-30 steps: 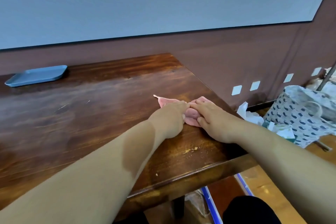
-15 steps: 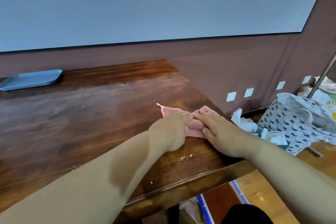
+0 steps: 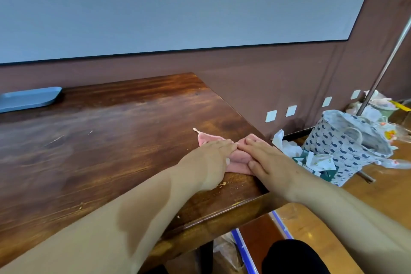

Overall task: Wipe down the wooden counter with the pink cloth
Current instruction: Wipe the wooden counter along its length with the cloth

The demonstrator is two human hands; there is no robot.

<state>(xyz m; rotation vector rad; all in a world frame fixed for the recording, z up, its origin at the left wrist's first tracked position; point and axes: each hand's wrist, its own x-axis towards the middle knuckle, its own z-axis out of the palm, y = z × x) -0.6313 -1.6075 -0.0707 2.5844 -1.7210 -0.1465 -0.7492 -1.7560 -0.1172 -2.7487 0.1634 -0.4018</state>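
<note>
The pink cloth [image 3: 239, 159] lies bunched on the dark wooden counter [image 3: 111, 144], close to its right edge. My left hand [image 3: 209, 162] rests flat on the cloth's left part, fingers stretched forward. My right hand [image 3: 269, 162] presses on its right part, fingers together. The fingertips of both hands meet over the middle of the cloth. Much of the cloth is hidden under my palms; a pointed corner sticks out at the far left. Pale crumbs lie on the wood just behind my left wrist.
A blue tray [image 3: 29, 99] sits at the counter's far left, by the brown wall. To the right, on the floor, stand a patterned white bag [image 3: 347, 140], crumpled plastic and a slanted metal pole [image 3: 387, 66]. The counter's near edge [image 3: 222, 218] runs under my forearms.
Both hands stay on the cloth and have flattened out on it, fingers stretching forward. The view has tilted slightly, so the counter appears lower in the frame.
</note>
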